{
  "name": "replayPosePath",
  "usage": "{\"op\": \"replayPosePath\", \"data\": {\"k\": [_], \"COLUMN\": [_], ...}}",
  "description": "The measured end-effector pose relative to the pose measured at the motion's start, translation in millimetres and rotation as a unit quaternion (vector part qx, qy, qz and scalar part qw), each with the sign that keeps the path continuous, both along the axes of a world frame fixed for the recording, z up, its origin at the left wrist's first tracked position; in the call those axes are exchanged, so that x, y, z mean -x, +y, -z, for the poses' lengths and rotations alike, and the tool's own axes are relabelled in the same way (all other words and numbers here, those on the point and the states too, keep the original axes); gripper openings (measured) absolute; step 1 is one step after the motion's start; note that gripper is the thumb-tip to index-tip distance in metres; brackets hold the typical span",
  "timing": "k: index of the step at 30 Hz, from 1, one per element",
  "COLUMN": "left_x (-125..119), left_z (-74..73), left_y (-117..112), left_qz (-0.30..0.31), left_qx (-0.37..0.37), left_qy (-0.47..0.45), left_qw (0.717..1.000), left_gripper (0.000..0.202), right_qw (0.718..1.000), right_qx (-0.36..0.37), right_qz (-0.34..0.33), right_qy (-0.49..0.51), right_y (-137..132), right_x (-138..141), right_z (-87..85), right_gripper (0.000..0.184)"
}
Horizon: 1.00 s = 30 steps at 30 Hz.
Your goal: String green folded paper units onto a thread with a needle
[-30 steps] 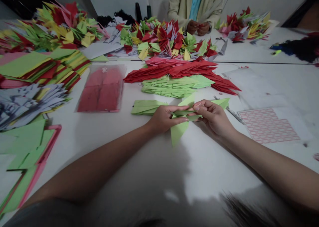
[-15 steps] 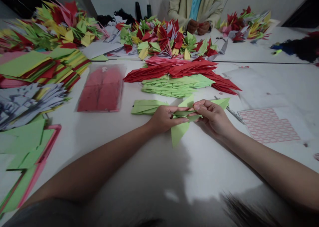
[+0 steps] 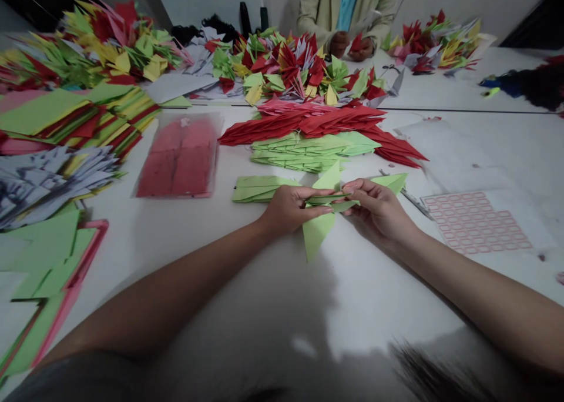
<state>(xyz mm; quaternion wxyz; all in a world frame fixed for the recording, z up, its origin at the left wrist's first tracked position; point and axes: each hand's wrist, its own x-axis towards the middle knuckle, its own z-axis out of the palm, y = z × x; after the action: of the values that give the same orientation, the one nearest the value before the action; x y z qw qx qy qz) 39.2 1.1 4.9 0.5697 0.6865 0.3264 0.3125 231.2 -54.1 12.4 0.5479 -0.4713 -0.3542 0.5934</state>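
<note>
Between my two hands is a green folded paper piece [image 3: 318, 234], held just above the table, with one flap pointing down toward me and another pointing away. My left hand [image 3: 288, 209] pinches its left side between thumb and fingers. The fingers of my right hand [image 3: 374, 205] are closed on its right end; the fingertips partly hide the fold. Behind my left hand lies a stack of green folded strips [image 3: 258, 188]. A green pointed piece [image 3: 391, 182] shows beyond my right hand. Farther back are green folded papers [image 3: 299, 152] and red folded papers [image 3: 282, 127].
A clear packet of red paper [image 3: 178, 158] lies left of centre. Colourful paper stacks [image 3: 48, 117] crowd the left side, with heaps of folded paper [image 3: 282, 67] behind. At right are scissors [image 3: 416, 202] and a label sheet [image 3: 478, 223]. Opposite, a person [image 3: 348, 14] handles red paper.
The far flap of the green piece now stands out more and the near flap has shifted slightly. My hands have barely moved. Across the table, the person's red paper has come more into view.
</note>
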Motion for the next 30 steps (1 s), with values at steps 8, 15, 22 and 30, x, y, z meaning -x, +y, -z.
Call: {"op": "replayPosePath", "data": {"k": [8, 15, 22, 30], "left_x": [0.1, 0.1, -0.5, -1.4], "left_z": [1.6, 0.5, 3.9, 1.3], "left_y": [-0.6, -0.5, -0.5, -0.3], "left_qz": [0.000, 0.003, -0.001, -0.001], "left_qx": [-0.002, 0.008, 0.012, -0.037], "left_qy": [0.005, -0.013, 0.005, 0.032], "left_qw": [1.000, 1.000, 1.000, 0.999], "left_gripper": [0.050, 0.046, 0.046, 0.035], "right_qw": [0.999, 0.998, 0.999, 0.999], "right_qx": [0.030, 0.043, 0.027, -0.029], "right_qz": [-0.002, -0.013, -0.003, 0.001], "right_qy": [0.035, 0.047, 0.037, -0.023], "right_y": [1.8, 2.0, 1.7, -0.4], "right_x": [0.1, 0.1, 0.1, 0.5], "right_z": [1.7, 0.0, -0.3, -3.6], "right_gripper": [0.015, 0.014, 0.020, 0.026]}}
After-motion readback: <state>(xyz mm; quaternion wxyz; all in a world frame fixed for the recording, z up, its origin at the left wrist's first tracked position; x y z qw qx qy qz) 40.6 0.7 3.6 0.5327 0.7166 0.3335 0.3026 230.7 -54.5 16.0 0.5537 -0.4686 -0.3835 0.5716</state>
